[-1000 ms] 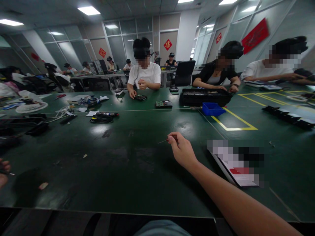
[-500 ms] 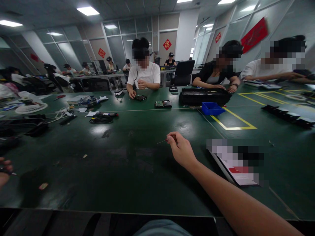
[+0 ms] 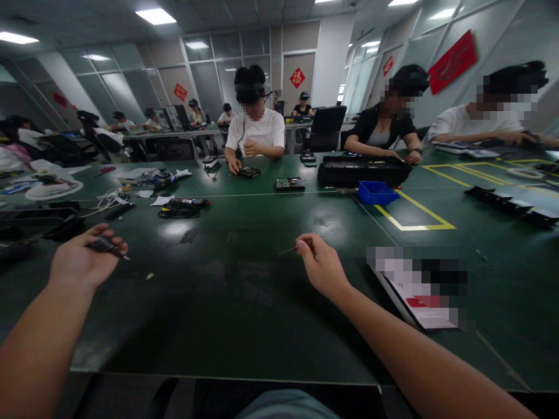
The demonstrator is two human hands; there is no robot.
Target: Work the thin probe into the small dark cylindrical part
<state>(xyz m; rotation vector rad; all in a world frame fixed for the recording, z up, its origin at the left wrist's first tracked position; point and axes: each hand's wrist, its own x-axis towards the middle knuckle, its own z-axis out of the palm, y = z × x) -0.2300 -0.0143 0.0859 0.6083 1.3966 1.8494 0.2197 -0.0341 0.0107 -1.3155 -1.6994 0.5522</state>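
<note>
My left hand [image 3: 82, 265] is raised over the left side of the green table [image 3: 209, 326], palm turned up. Its fingers curl round a dark-handled screwdriver [image 3: 103, 245], whose short metal tip points right. Over the middle of the table, my right hand [image 3: 324, 269] pinches a thin screwdriver [image 3: 298, 248] with a reddish handle. Its slim shaft points left, and the fingers hide part of the handle. The two tools are well apart. To the right of my right forearm lies a partly blurred white booklet-like item [image 3: 393, 297].
Farther off are a coiled black cable [image 3: 179, 208], a hard drive [image 3: 290, 184], a long black casing [image 3: 362, 172] and a blue bin [image 3: 378, 192]. A person's hand [image 3: 234, 166] across the table touches another drive [image 3: 248, 172]. Cables and a white round item [image 3: 55, 190] lie left.
My left hand has come in from the left edge with the dark-handled screwdriver, moving right and farther over the table. My right hand stays in place with its screwdriver.
</note>
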